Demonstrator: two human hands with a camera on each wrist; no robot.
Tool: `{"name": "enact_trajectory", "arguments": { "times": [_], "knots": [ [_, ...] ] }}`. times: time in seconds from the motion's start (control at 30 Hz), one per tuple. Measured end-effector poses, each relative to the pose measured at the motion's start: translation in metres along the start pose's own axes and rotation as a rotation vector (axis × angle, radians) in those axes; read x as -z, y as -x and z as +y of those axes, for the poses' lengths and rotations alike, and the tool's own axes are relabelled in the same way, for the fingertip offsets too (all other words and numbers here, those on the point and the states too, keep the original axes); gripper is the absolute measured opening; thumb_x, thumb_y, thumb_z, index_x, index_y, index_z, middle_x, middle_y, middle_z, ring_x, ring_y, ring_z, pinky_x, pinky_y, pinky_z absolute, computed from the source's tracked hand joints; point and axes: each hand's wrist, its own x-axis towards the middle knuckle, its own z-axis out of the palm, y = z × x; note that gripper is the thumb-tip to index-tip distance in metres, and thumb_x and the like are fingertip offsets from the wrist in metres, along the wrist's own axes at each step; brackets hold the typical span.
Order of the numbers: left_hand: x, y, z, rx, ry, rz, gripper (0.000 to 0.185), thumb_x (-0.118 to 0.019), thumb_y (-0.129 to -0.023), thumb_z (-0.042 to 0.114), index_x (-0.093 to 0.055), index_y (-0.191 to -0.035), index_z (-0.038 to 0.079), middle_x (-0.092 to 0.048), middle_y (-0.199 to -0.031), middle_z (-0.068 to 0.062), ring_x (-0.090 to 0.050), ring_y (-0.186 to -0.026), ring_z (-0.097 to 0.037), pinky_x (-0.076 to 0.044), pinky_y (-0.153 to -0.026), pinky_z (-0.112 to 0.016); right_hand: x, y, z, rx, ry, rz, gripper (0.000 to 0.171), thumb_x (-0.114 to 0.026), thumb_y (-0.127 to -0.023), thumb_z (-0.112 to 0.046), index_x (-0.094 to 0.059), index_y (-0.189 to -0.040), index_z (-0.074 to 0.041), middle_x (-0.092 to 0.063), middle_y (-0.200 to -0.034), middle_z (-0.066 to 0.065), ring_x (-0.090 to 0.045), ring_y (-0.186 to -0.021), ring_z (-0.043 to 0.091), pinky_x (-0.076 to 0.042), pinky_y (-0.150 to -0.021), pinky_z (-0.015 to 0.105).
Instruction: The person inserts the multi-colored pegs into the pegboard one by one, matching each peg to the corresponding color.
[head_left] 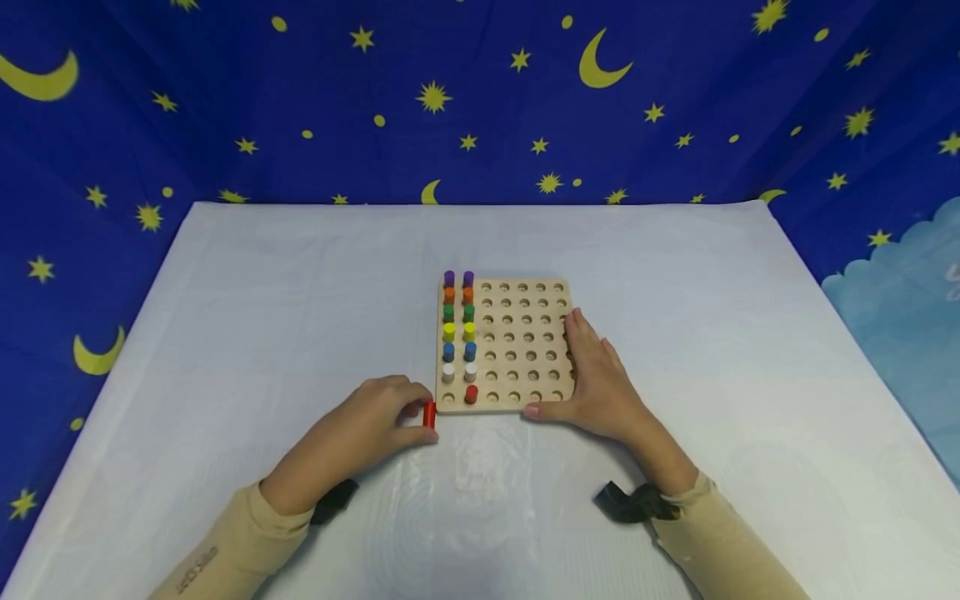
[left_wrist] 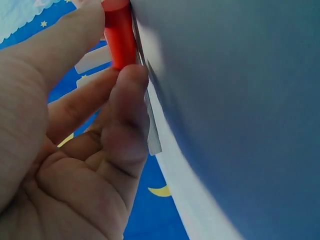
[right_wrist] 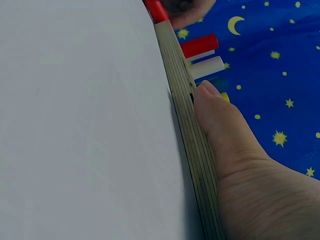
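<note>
A wooden pegboard (head_left: 517,407) lies on the table, two columns of coloured pegs along its left side. My left hand (head_left: 378,417) pinches a red peg (head_left: 429,415) by its ends, just outside the board's near left corner. In the left wrist view, thumb and fingertips sit at opposite ends of that red peg (left_wrist: 120,35). My right hand (head_left: 603,379) rests against the near right corner, fingers straight along the right edge, thumb at the front edge. The right wrist view shows its thumb (right_wrist: 225,125) against the board's layered edge (right_wrist: 187,115); its other fingers are hidden there.
In the second column stands another red peg (head_left: 471,394); the hole (head_left: 447,398) left of it has no peg. Purple, orange, green, yellow, blue and white pegs fill the rows behind. A white cloth covers the table (head_left: 300,292), and a starry blue curtain (head_left: 487,100) hangs behind.
</note>
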Motion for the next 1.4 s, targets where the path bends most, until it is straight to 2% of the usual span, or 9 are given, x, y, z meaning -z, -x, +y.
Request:
{"name": "enact_trajectory", "arguments": {
  "times": [0.1,0.17,0.4,0.63,0.87,1.03,1.13,1.27,1.4],
  "knots": [
    [0.0,0.001,-0.002,0.017,0.053,-0.008,0.032,-0.085,-0.077,0.024,-0.069,-0.1,0.011,-0.057,-0.077,0.005,-0.051,-0.072,-0.009,-0.044,-0.065,-0.024,-0.001,-0.001,0.0,0.003,0.0,0.001,0.147,-0.08,-0.058,-0.076,0.008,-0.159,-0.015,0.004,-0.168,0.008,0.0,-0.156,0.026,-0.002,-0.123,0.055],
    [0.0,0.003,-0.004,0.004,0.093,0.008,0.031,-0.085,-0.077,0.021,-0.068,-0.101,0.012,-0.059,-0.078,0.006,-0.053,-0.073,-0.007,-0.047,-0.066,-0.023,0.0,-0.001,0.0,0.004,0.002,0.0,0.147,-0.08,-0.058,-0.075,0.008,-0.159,-0.015,0.004,-0.168,0.008,-0.001,-0.156,0.026,-0.002,-0.123,0.055],
    [0.001,0.0,-0.005,-0.09,0.195,0.169,0.028,-0.083,-0.08,0.014,-0.068,-0.103,0.014,-0.065,-0.079,0.01,-0.06,-0.072,-0.002,-0.053,-0.067,-0.022,0.001,-0.002,0.0,-0.003,0.009,-0.001,0.147,-0.08,-0.059,-0.076,0.008,-0.159,-0.014,0.004,-0.168,0.009,-0.001,-0.156,0.026,-0.002,-0.123,0.054],
    [-0.003,-0.013,0.005,-0.09,0.207,0.276,0.026,-0.085,-0.078,0.014,-0.067,-0.097,0.013,-0.066,-0.076,0.008,-0.059,-0.069,-0.002,-0.051,-0.063,-0.021,0.002,0.0,0.0,-0.008,0.005,0.0,0.147,-0.08,-0.059,-0.075,0.009,-0.159,-0.014,0.004,-0.168,0.009,-0.001,-0.156,0.026,-0.002,-0.123,0.054],
    [-0.007,-0.018,0.012,-0.138,0.098,0.301,0.023,-0.085,-0.077,0.013,-0.063,-0.084,0.013,-0.063,-0.072,0.007,-0.053,-0.065,-0.003,-0.047,-0.06,-0.019,0.001,0.0,0.0,-0.002,-0.001,0.005,0.147,-0.08,-0.059,-0.075,0.008,-0.159,-0.015,0.004,-0.168,0.008,-0.001,-0.156,0.026,-0.002,-0.123,0.055],
    [-0.01,-0.018,0.015,-0.242,-0.041,0.328,0.028,-0.084,-0.078,0.01,-0.056,-0.079,0.013,-0.057,-0.071,0.007,-0.046,-0.067,-0.006,-0.043,-0.06,-0.02,0.001,-0.001,0.001,0.005,0.0,0.012,0.147,-0.079,-0.059,-0.076,0.008,-0.159,-0.014,0.004,-0.168,0.008,-0.001,-0.156,0.026,-0.003,-0.123,0.056],
    [-0.01,-0.018,0.016,-0.296,-0.098,0.331,0.027,-0.083,-0.079,0.008,-0.057,-0.077,0.013,-0.059,-0.072,0.007,-0.047,-0.067,-0.006,-0.044,-0.061,-0.021,0.001,-0.001,0.0,0.0,0.002,0.01,0.147,-0.08,-0.059,-0.076,0.008,-0.159,-0.014,0.004,-0.168,0.008,-0.001,-0.156,0.026,-0.003,-0.123,0.055],
    [-0.009,-0.017,0.017,-0.323,-0.145,0.32,0.023,-0.082,-0.081,0.008,-0.059,-0.079,0.013,-0.061,-0.075,0.006,-0.05,-0.069,-0.006,-0.047,-0.063,-0.022,0.0,-0.001,0.0,-0.007,0.003,0.008,0.147,-0.08,-0.059,-0.076,0.008,-0.159,-0.014,0.004,-0.168,0.009,-0.001,-0.156,0.026,-0.003,-0.123,0.055],
    [-0.009,-0.014,0.016,-0.32,-0.176,0.311,0.021,-0.082,-0.081,0.015,-0.062,-0.086,0.013,-0.062,-0.084,0.005,-0.05,-0.072,-0.006,-0.048,-0.064,-0.022,-0.001,0.0,0.0,-0.007,-0.005,0.008,0.147,-0.08,-0.059,-0.076,0.008,-0.159,-0.014,0.004,-0.168,0.009,0.0,-0.156,0.025,-0.002,-0.123,0.055]
  ]
}}
